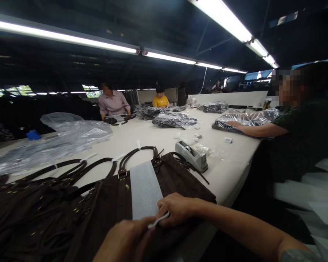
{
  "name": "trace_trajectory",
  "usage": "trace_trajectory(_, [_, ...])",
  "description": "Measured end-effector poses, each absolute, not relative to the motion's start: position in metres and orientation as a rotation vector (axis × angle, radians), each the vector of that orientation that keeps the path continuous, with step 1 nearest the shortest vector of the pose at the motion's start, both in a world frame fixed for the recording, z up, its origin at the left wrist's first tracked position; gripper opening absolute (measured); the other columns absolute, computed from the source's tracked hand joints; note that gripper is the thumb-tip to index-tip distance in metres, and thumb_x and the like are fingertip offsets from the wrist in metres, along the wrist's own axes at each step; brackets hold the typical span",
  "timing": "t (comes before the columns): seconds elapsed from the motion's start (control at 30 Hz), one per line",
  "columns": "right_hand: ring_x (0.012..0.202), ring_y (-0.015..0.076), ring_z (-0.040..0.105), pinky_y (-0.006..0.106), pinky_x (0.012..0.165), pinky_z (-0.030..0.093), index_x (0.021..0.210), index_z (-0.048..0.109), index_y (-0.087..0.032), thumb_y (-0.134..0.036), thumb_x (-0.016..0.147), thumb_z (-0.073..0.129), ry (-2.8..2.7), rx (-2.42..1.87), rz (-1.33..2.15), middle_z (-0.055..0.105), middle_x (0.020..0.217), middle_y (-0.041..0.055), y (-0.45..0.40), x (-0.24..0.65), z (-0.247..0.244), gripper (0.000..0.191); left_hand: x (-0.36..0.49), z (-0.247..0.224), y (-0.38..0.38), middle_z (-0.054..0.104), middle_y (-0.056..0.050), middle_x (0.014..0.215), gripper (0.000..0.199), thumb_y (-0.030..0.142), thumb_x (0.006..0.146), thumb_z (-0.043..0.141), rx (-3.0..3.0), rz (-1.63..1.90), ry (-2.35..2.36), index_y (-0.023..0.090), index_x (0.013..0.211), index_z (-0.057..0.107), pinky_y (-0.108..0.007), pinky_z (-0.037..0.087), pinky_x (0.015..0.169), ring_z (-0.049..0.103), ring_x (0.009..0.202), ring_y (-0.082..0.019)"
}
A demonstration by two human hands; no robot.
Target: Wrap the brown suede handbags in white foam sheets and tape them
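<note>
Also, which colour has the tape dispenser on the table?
Grey, seen best in the head view.

Long white fluorescent tube lights (169,57) glare overhead, their edges blown out, while the dark ceiling (164,22) around them sinks almost to black. The cream-coloured tabletop (131,133) is evenly but moderately lit, and the clear crinkled plastic bags (173,119) throw back sharp glints. Fold detail fades in the dark brown fabric bags (22,218). Both hands look soft with blur; wide-angle stretching smears the right edge, and coarse pixel blocks cover faces.
</note>
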State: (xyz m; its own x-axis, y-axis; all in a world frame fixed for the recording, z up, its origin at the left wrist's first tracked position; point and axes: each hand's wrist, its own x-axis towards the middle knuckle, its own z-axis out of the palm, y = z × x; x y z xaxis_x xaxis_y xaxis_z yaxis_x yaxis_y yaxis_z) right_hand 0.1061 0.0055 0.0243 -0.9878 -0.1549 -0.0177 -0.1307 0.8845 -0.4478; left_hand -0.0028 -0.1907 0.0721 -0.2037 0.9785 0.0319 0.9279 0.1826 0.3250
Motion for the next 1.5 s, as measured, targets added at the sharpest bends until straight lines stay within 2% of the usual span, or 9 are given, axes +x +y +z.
trace_trajectory(0.17, [0.073, 0.0129, 0.056, 0.024, 0.063, 0.035, 0.119, 0.066, -0.036, -0.041, 0.082, 0.065, 3.0, -0.246, -0.67, 0.061, 0.09, -0.0012, 0.0, 0.113, 0.027, 0.038, -0.047, 0.09, -0.121, 0.067, -0.009, 0.118, 0.042, 0.038, 0.093, 0.036, 1.74, 0.457, 2.562, 0.018, 0.12, 0.062, -0.039, 0.049, 0.095, 0.062, 0.111, -0.026])
trace_trajectory(0.37, [0.068, 0.013, 0.054, 0.025, 0.062, 0.037, 0.112, 0.069, -0.036, -0.037, 0.079, 0.062, 3.162, -0.219, -0.565, 0.059, 0.082, -0.0026, -0.015, 0.131, 0.021, 0.034, -0.065, 0.02, -0.09, 0.042, -0.016, 0.146, 0.053, 0.041, 0.089, 0.05, 1.957, 0.193, 2.338, 0.015, 0.135, 0.048, -0.044, 0.036, 0.11, 0.04, 0.135, -0.028])
trace_trajectory(0.57, [0.076, 0.0162, 0.056, 0.029, 0.069, 0.045, 0.109, 0.065, -0.026, -0.026, 0.079, 0.059, 3.717, -0.29, -0.682, 0.063, 0.088, 0.002, -0.042, 0.168, -0.005, 0.031, -0.069, -0.012, -0.1, 0.02, -0.015, 0.155, 0.055, 0.044, 0.097, 0.029, 2.081, 0.122, 2.375, 0.02, 0.146, 0.028, -0.059, 0.019, 0.115, 0.017, 0.144, -0.03])
trace_trajectory(0.7, [0.091, 0.019, 0.058, 0.036, 0.084, 0.05, 0.125, 0.056, -0.023, -0.01, 0.083, 0.046, 3.935, -0.289, -0.755, 0.062, 0.098, 0.0074, -0.062, 0.212, -0.033, 0.045, -0.069, -0.015, -0.098, 0.021, -0.015, 0.156, 0.057, 0.046, 0.097, 0.025, 2.077, 0.146, 2.39, 0.017, 0.146, 0.028, -0.059, 0.015, 0.116, 0.015, 0.145, -0.03])
trace_trajectory(0.83, [0.105, 0.0226, 0.056, 0.039, 0.086, 0.052, 0.133, 0.052, -0.022, -0.002, 0.081, 0.04, 3.885, 0.304, -0.443, 0.056, 0.115, 0.013, -0.08, 0.24, -0.063, 0.057, -0.066, -0.017, -0.097, 0.023, -0.014, 0.156, 0.056, 0.045, 0.097, 0.024, 2.043, 0.2, 2.407, 0.016, 0.145, 0.031, -0.057, 0.012, 0.117, 0.015, 0.145, -0.029])
trace_trajectory(1.0, [0.107, 0.0247, 0.058, 0.042, 0.087, 0.051, 0.134, 0.049, -0.03, -0.027, 0.089, 0.054, 4.006, 0.068, -0.228, 0.058, 0.121, 0.0116, -0.1, 0.233, -0.075, 0.046, -0.058, -0.014, -0.102, 0.031, -0.015, 0.153, 0.052, 0.041, 0.097, 0.029, 2.008, 0.247, 2.417, 0.016, 0.141, 0.039, -0.056, 0.015, 0.117, 0.021, 0.143, -0.029])
trace_trajectory(1.23, [0.069, 0.0079, 0.063, 0.025, 0.084, 0.046, 0.097, 0.062, -0.023, -0.023, 0.093, 0.056, 3.89, -0.501, -0.785, 0.072, 0.078, -0.0058, -0.104, 0.221, 0.004, 0.007, -0.034, -0.003, -0.131, 0.025, -0.009, 0.156, 0.068, 0.065, 0.09, 0.032, 1.99, 0.299, 2.294, 0.025, 0.145, 0.031, -0.06, 0.015, 0.116, 0.017, 0.144, -0.03])
trace_trajectory(1.37, [0.085, 0.0142, 0.063, 0.033, 0.088, 0.041, 0.098, 0.065, -0.021, -0.024, 0.096, 0.047, 3.838, -0.351, -0.645, 0.073, 0.091, 0.0021, -0.083, 0.21, 0.058, 0.018, -0.022, -0.012, -0.14, 0.022, -0.008, 0.156, 0.072, 0.067, 0.087, 0.039, 1.996, 0.35, 2.282, 0.028, 0.146, 0.029, -0.062, 0.011, 0.116, 0.016, 0.145, -0.031])
trace_trajectory(1.5, [0.077, 0.0127, 0.061, 0.027, 0.079, 0.039, 0.084, 0.067, -0.02, -0.038, 0.096, 0.05, 3.645, 0.112, -0.839, 0.069, 0.082, 0.0008, -0.05, 0.161, 0.067, 0.028, -0.021, -0.029, -0.134, 0.041, -0.011, 0.148, 0.057, 0.053, 0.087, 0.053, 1.981, 0.451, 2.354, 0.023, 0.137, 0.046, -0.065, 0.02, 0.113, 0.033, 0.137, -0.037])
